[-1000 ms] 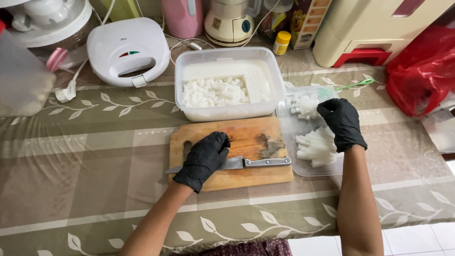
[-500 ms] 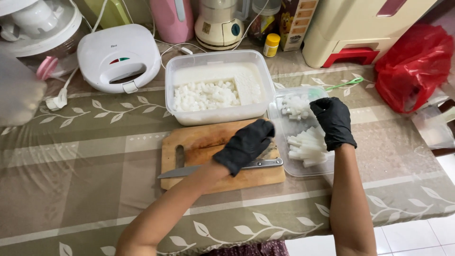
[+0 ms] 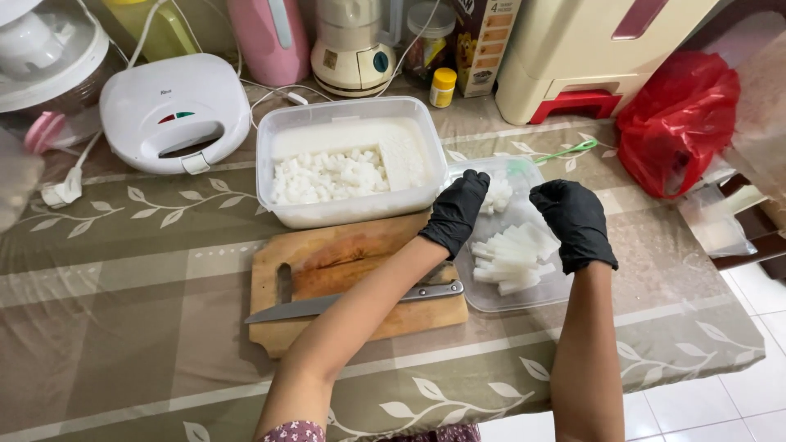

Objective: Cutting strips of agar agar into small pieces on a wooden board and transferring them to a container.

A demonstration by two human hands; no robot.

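Knife (image 3: pixel 352 300) lying flat on board (image 3: pixel 327 258); beyond it, gloved left hand (image 3: pixel 455 211) and right hand (image 3: pixel 575 221), fingers curled, over white strips (image 3: pixel 512 258) in clear lid (image 3: pixel 524 299), grip hidden; farther, tub (image 3: pixel 352 168) of white cubes; sandwich maker (image 3: pixel 174 110) at rear.

Brown-yellow carton (image 3: pixel 483 37) at table's back w/ yellow-lidded jar (image 3: pixel 443 87) beside; red plastic bag (image 3: pixel 679 123) far right.

Knife (image 3: pixel 344 303) on board (image 3: pixel 327 254); tub (image 3: pixel 348 160) behind.
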